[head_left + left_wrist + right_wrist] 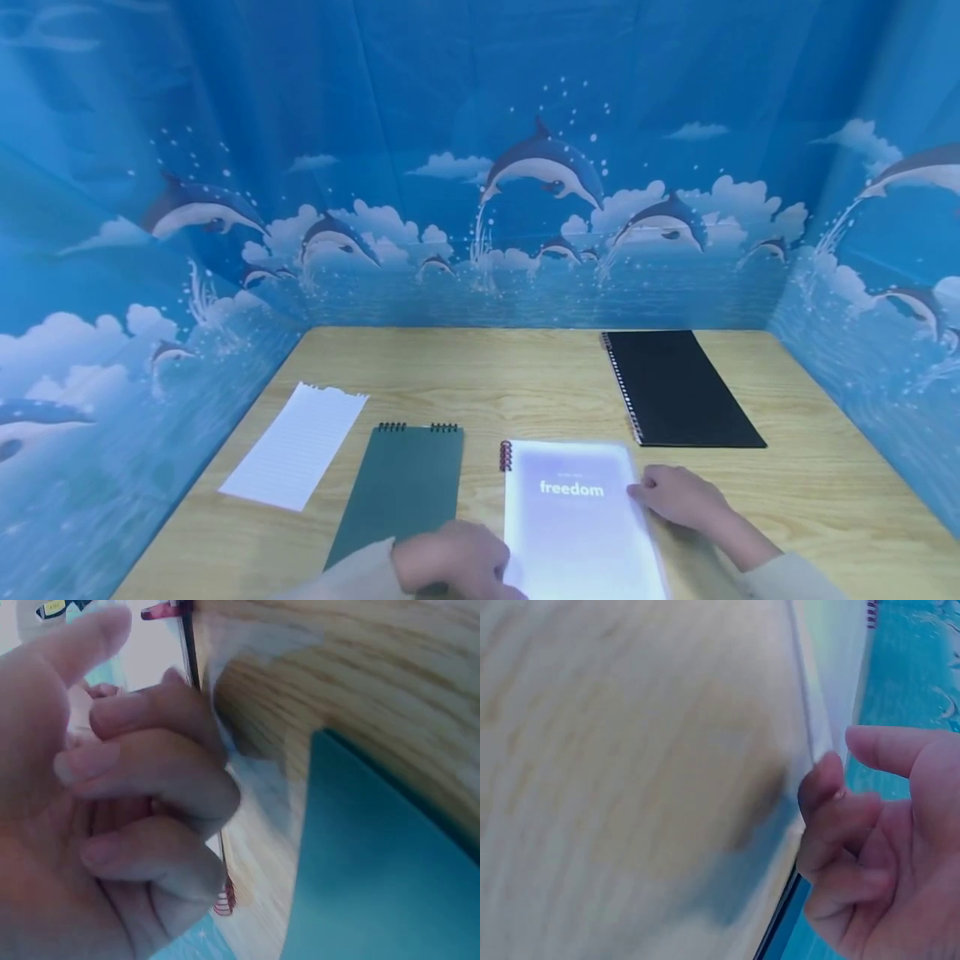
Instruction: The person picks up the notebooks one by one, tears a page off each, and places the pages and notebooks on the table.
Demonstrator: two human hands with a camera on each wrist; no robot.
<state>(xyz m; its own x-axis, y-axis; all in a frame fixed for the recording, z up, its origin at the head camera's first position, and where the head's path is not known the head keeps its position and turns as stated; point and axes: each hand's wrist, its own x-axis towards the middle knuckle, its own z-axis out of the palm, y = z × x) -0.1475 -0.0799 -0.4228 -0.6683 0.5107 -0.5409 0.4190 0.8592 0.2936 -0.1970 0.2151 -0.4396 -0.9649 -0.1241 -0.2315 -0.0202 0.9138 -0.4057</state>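
A spiral notebook (573, 537) with a pale lilac-white cover reading "freedom" lies at the front middle, a red coil (506, 456) at its upper left. My left hand (457, 557) is at its left edge, holding it low down; in the left wrist view the thumb (94, 645) reaches over the cover side and the other fingers are curled. On the right edge, my right hand (681, 497) grips the notebook, thumb and forefinger at the edge and the remaining fingers bent. A green notepad (408, 483) with black coils on top lies partly behind the left hand and sleeve.
Toward the back right lies a black spiral notebook (682, 387). A torn lined sheet of paper (297, 446) rests at the left of the wooden table (480, 358). Blue curtains (420, 100) printed with dolphins hang round the back and both sides.
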